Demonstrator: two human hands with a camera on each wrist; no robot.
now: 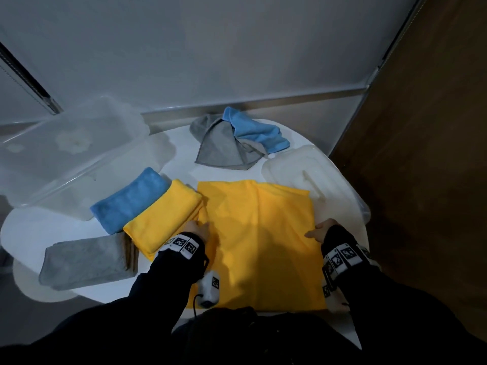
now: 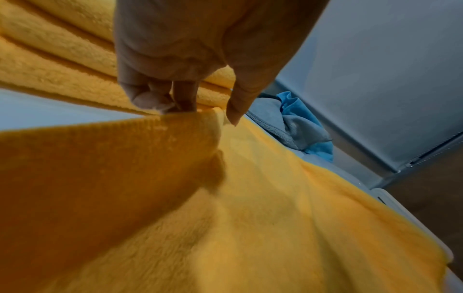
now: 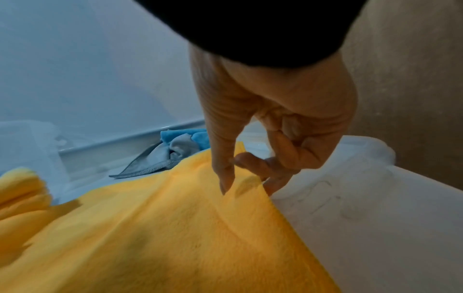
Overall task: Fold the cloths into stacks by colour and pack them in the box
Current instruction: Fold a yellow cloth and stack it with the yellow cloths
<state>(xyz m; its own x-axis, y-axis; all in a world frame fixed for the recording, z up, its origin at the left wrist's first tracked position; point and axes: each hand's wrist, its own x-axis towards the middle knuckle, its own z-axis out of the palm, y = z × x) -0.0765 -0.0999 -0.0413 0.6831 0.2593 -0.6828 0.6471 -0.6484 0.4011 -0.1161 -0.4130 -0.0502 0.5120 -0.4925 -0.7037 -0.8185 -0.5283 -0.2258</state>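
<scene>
Two hands: both grip one spread yellow cloth [image 1: 261, 241] at its side edges, on a round white table [image 1: 31, 225].
Left hand [image 1: 198, 229]: at the cloth's left edge; in the left wrist view the fingers [image 2: 160, 99] are curled with the thumb and pinch a raised fold of that edge.
Right hand [image 1: 320, 231]: at the right edge; in the right wrist view the thumb and curled fingers [image 3: 253, 160] clamp the lifted edge between them.
Yellow cloth: lies mostly flat at the table's near middle, its right part over a clear lid [image 1: 305, 172].
Folded yellow stack [image 1: 163, 214]: just left of the spread cloth, touching its left edge by the left hand.
Folded blue stack [image 1: 129, 198]: beside the yellow stack, on its far-left side.
Folded grey stack [image 1: 84, 262]: at the near left of the table.
Unfolded pile: a grey cloth [image 1: 221, 143] with a blue cloth [image 1: 258, 130] draped over it, at the far side of the table.
Box [image 1: 66, 151]: clear plastic, at the far left, with no cloths seen inside.
</scene>
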